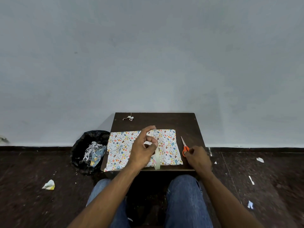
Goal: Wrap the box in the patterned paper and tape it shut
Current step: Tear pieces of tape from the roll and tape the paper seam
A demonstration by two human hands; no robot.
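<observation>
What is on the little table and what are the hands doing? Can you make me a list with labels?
table: small dark brown wooden table
parcel: flat box wrapped in white paper with colourful dots, lying on the table
tape: pale tape strip running across the parcel to its near edge
left hand: over the parcel, fingers curled at the tape
right hand: on the orange-handled scissors
bin: black-lined bin with paper scraps, left of the table

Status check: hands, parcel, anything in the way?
Left hand pinching clear tape strip over patterned-paper-wrapped box. Right hand on orange-handled scissors. Seam not yet taped. Nothing blocking.
</observation>
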